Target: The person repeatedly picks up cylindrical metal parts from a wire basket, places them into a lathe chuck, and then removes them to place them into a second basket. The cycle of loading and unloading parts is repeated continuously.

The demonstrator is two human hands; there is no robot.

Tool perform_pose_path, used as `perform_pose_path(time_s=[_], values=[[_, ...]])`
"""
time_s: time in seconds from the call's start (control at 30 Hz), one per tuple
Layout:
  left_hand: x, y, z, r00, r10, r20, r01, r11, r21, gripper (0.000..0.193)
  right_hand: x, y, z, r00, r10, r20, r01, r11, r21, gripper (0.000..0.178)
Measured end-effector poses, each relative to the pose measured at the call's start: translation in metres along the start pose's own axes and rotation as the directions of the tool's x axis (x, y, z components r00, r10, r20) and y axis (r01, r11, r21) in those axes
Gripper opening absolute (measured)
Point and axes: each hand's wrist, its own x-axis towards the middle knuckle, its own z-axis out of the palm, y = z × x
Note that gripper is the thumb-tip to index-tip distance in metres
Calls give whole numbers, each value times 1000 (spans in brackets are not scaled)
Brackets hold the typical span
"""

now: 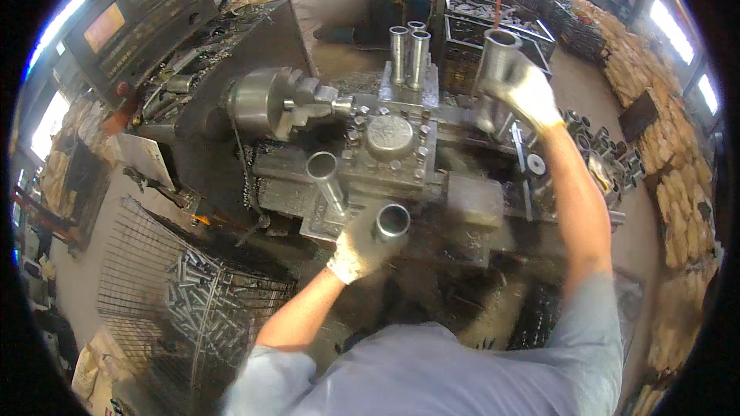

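Observation:
My left hand (359, 248), in a pale work glove, is closed around a short metal tube (392, 220) whose open end faces up. Just beyond it, another metal tube (327, 182) stands on the near end of the lathe's cross slide. My right hand (530, 94), also gloved and blurred by motion, grips a metal tube (496, 55) raised over the right part of the lathe bed. Between the hands lies the square tool post (390, 137) with its round cap. To its left is the lathe chuck (260, 105). Three upright tubes (398, 55) stand behind the tool post.
A wire basket (131, 277) at the lower left contains many small metal pieces. Several tubes (601, 142) are gathered right of the lathe bed. Filled sacks (667, 131) are stacked along the far right, and dark metal crates (462, 42) stand behind the lathe.

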Motion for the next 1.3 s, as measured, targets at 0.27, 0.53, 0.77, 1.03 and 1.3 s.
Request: perform_pose_path(time_s=[0.27,0.53,0.77,1.03,1.3], values=[[7,-4,-13,999,44,26,-42,996,-75,65,139,27,256,994,44,105,-76,942,326,46],[-11,-55,-143,996,59,-70,-54,996,75,33,161,24,267,839,73,540,164,911,-379,53],[76,-156,-183,920,324,-219,-209,881,425,42,114,-96,292,95,69,993,398,912,-102,55],[219,-168,-249,781,582,-227,-265,638,723,70,126,-112,246,675,-402,619,233,912,338,47],[238,-167,-246,781,578,-236,-186,577,796,63,202,-130,310,880,-138,455,291,913,-285,52]])
